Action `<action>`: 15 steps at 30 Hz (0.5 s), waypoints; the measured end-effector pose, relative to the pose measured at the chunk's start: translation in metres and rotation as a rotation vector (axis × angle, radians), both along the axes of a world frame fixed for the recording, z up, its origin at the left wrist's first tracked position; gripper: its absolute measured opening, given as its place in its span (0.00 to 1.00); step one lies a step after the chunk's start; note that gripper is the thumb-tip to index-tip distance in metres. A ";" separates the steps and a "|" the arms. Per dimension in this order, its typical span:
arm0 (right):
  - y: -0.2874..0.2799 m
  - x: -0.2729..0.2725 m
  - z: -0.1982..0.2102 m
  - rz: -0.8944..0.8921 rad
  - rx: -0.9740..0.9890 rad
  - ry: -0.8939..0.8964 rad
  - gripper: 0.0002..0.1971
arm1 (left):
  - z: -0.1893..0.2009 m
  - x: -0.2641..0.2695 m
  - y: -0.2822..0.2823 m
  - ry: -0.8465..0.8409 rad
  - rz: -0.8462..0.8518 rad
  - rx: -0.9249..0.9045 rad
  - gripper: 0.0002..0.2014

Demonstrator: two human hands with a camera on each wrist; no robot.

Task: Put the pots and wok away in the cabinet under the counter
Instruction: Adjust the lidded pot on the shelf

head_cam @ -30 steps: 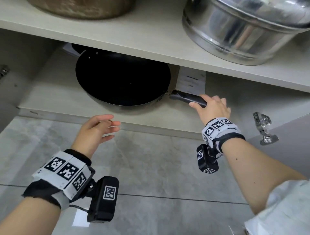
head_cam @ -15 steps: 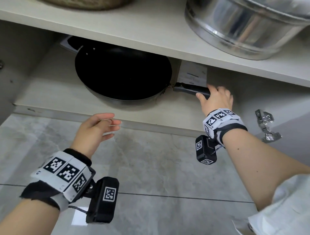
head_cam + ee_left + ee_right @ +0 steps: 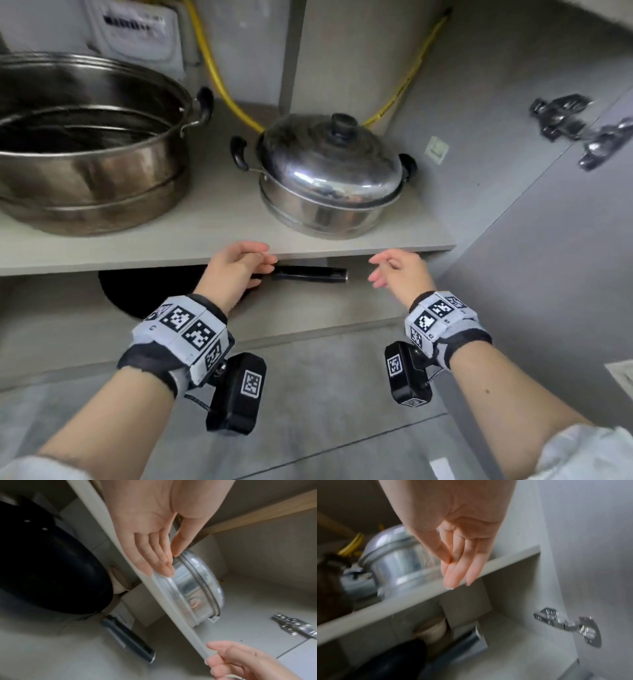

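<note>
The black wok [image 3: 144, 291] sits on the cabinet's lower shelf, mostly hidden under the upper shelf [image 3: 102, 260]. Its dark handle [image 3: 308, 274] sticks out to the right. On the upper shelf stand a large open steel pot [image 3: 85, 154] and a lidded steel pot [image 3: 329, 181]. My left hand [image 3: 263, 263] hovers open in front of the shelf edge, over the handle's root, palm empty [image 3: 171, 563]. My right hand [image 3: 376, 270] hangs relaxed and empty just right of the handle's end, fingers straight before the shelf edge [image 3: 453, 577].
A yellow hose [image 3: 219, 78] runs down the cabinet's back wall behind the pots. Metal door hinges [image 3: 579, 126] jut from the right side panel. Grey floor tiles [image 3: 308, 394] lie below my wrists.
My right hand has let go of the wok handle and drawn back. My left hand has risen to the shelf edge. The head view has lifted and now shows the upper shelf's pots.
</note>
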State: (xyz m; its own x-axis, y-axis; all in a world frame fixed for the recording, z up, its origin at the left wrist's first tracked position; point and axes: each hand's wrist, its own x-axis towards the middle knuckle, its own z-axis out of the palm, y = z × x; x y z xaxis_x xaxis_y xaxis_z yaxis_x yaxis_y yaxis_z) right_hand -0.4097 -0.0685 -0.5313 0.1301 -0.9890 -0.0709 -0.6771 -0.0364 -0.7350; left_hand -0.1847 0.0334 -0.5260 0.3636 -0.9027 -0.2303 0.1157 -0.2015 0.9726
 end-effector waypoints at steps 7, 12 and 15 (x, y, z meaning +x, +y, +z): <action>-0.017 -0.011 0.094 -0.092 0.120 -0.104 0.10 | 0.062 0.016 -0.039 -0.220 0.094 -0.004 0.14; -0.038 -0.016 0.112 -0.162 0.161 -0.139 0.16 | 0.079 0.034 -0.071 -0.322 0.086 0.006 0.24; -0.065 -0.015 0.107 -0.213 0.144 -0.240 0.19 | 0.078 0.041 -0.091 -0.265 0.090 0.024 0.29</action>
